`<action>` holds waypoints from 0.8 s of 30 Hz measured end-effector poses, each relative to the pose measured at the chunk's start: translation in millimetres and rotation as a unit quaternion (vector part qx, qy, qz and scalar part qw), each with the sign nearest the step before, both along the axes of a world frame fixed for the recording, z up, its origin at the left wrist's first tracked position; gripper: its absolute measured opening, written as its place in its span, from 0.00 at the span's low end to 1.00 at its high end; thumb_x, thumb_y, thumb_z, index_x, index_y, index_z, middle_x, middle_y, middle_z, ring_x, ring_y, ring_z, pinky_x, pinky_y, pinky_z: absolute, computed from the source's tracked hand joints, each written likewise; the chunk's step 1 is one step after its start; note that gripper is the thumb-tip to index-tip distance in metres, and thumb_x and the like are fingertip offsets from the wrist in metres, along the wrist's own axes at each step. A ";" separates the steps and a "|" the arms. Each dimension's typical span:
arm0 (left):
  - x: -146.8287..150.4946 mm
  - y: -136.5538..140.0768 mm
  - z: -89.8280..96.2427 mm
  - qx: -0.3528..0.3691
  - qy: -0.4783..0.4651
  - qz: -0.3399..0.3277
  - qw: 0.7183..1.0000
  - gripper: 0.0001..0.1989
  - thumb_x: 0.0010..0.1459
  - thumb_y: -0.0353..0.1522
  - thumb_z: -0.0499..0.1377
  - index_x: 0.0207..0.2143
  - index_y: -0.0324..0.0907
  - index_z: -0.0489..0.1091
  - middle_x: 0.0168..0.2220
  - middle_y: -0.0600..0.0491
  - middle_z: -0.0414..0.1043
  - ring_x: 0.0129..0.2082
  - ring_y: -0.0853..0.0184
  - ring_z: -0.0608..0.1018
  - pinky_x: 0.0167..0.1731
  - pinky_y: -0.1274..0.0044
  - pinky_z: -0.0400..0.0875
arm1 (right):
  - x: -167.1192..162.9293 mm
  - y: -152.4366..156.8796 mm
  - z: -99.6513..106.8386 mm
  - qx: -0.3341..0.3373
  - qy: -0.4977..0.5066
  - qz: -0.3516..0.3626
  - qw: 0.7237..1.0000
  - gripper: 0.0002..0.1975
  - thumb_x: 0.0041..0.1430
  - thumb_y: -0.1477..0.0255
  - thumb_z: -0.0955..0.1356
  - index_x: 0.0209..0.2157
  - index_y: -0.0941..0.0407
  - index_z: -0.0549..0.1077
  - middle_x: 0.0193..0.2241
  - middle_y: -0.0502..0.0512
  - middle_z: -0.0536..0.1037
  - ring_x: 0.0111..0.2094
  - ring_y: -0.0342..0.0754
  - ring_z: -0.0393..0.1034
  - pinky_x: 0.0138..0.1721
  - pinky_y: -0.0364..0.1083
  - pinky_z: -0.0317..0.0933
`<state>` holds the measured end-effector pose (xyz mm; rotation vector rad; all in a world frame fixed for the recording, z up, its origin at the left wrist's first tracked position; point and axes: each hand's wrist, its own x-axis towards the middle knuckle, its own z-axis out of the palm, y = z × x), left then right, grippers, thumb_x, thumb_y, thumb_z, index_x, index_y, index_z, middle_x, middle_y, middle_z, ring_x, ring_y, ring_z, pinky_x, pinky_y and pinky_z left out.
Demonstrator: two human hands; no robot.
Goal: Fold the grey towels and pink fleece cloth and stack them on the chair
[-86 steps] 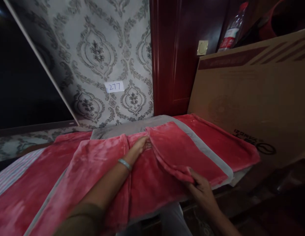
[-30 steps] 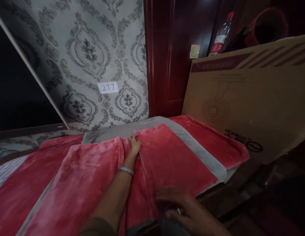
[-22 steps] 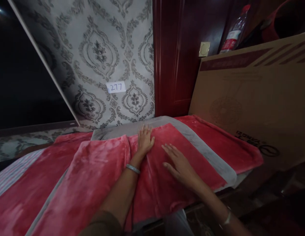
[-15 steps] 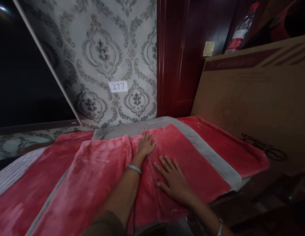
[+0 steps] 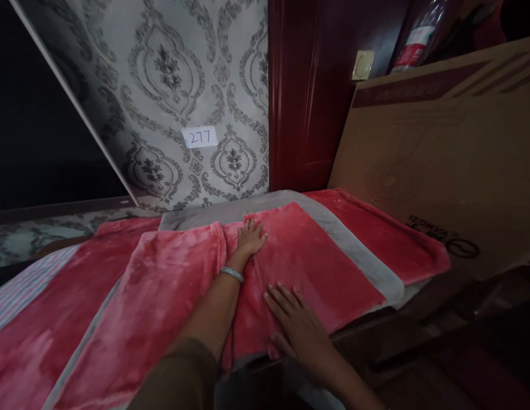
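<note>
A: Hands?
B: Left hand (image 5: 251, 239) flat on the blanket (image 5: 308, 262), fingers spread, palm down, gripping nothing. Sits far, just right of a raised fold (image 5: 179, 267). Bracelet (image 5: 231, 274) on that wrist.
A: Right?
B: Right hand (image 5: 297, 327) also flat and open on the blanket, nearer, close to the near edge. Holding nothing.
A: Blanket position?
B: Red, spread over a bed, running from near left to far right. Grey band (image 5: 354, 259) crosses it right of the hands, more red beyond that. Striped sheet (image 5: 21, 282) shows at the left.
A: Surroundings?
B: Cardboard box (image 5: 440, 154) stands on edge at the right, touching the blanket's right end. Patterned wall (image 5: 183, 74) far, with a label (image 5: 199, 137) reading 277. Dark red door frame (image 5: 294, 97) right of it. Bottle (image 5: 414, 42) far right above the box, partly cut off.
</note>
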<state>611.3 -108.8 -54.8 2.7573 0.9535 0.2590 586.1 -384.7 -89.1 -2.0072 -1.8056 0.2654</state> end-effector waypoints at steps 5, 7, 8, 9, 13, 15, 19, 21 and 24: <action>2.5 -1.0 21.0 -0.028 0.050 -0.024 0.998 0.29 0.65 0.43 0.53 0.65 0.46 0.60 0.69 0.39 0.53 0.70 0.46 0.55 0.63 0.48 0.50 | 10.2 -27.4 22.4 0.028 0.089 0.122 0.988 0.37 0.61 0.53 0.69 0.68 0.48 0.58 0.68 0.59 0.58 0.68 0.56 0.52 0.67 0.61 0.50; -1.6 -4.0 32.6 -0.035 0.051 -0.049 0.997 0.27 0.63 0.42 0.56 0.63 0.46 0.64 0.67 0.40 0.60 0.68 0.47 0.60 0.63 0.50 0.52 | 30.7 -28.3 34.5 0.040 0.132 0.139 0.981 0.30 0.64 0.55 0.66 0.65 0.48 0.65 0.63 0.59 0.67 0.63 0.55 0.62 0.62 0.57 0.60; -5.7 -7.1 37.0 -0.035 0.048 -0.061 0.996 0.26 0.63 0.41 0.57 0.62 0.47 0.65 0.67 0.42 0.61 0.68 0.49 0.60 0.64 0.52 0.51 | 43.3 -24.7 39.2 0.056 0.137 0.119 0.982 0.26 0.67 0.56 0.64 0.63 0.49 0.67 0.61 0.59 0.70 0.61 0.54 0.66 0.59 0.56 0.63; -11.4 -11.1 39.6 -0.031 0.042 -0.079 0.995 0.25 0.62 0.40 0.57 0.61 0.47 0.66 0.67 0.44 0.60 0.69 0.50 0.58 0.66 0.54 0.49 | 56.5 -18.3 42.2 0.077 0.128 0.085 0.985 0.25 0.68 0.58 0.62 0.63 0.50 0.68 0.59 0.59 0.72 0.59 0.54 0.68 0.58 0.56 0.65; -45.7 -31.2 29.0 -0.027 0.024 -0.205 0.978 0.28 0.62 0.38 0.59 0.64 0.49 0.63 0.70 0.50 0.55 0.71 0.57 0.54 0.69 0.62 0.43 | 96.5 23.4 31.7 0.135 -0.016 -0.060 0.989 0.28 0.68 0.60 0.60 0.66 0.53 0.63 0.63 0.61 0.67 0.65 0.58 0.59 0.63 0.61 0.57; -64.2 -39.2 14.9 -0.034 0.025 -0.231 0.972 0.29 0.63 0.38 0.57 0.66 0.49 0.59 0.71 0.50 0.52 0.71 0.58 0.53 0.69 0.62 0.43 | 100.7 41.3 16.2 0.106 -0.077 -0.096 0.987 0.29 0.68 0.60 0.60 0.67 0.54 0.60 0.67 0.62 0.62 0.68 0.60 0.52 0.65 0.63 0.52; -85.3 -46.0 -9.0 -0.009 -0.003 -0.212 0.977 0.28 0.68 0.38 0.50 0.69 0.49 0.54 0.72 0.51 0.48 0.72 0.60 0.50 0.69 0.62 0.40 | 86.6 49.8 -8.6 0.041 -0.134 -0.125 0.982 0.28 0.69 0.59 0.59 0.67 0.51 0.61 0.69 0.60 0.56 0.70 0.62 0.46 0.65 0.68 0.45; -86.6 -46.3 -14.2 0.000 -0.020 -0.213 0.977 0.27 0.69 0.38 0.49 0.69 0.48 0.55 0.72 0.50 0.49 0.72 0.60 0.51 0.69 0.61 0.41 | 77.8 43.9 -12.2 0.036 -0.132 -0.122 0.983 0.27 0.70 0.59 0.58 0.67 0.49 0.61 0.69 0.58 0.56 0.70 0.62 0.46 0.66 0.68 0.44; -84.3 -46.0 -15.7 0.003 -0.040 -0.222 0.974 0.26 0.68 0.38 0.50 0.67 0.48 0.58 0.71 0.49 0.52 0.71 0.58 0.54 0.69 0.61 0.43 | 66.1 31.8 -11.2 0.044 -0.112 -0.098 0.988 0.26 0.70 0.58 0.57 0.66 0.48 0.62 0.69 0.56 0.57 0.70 0.60 0.47 0.65 0.65 0.47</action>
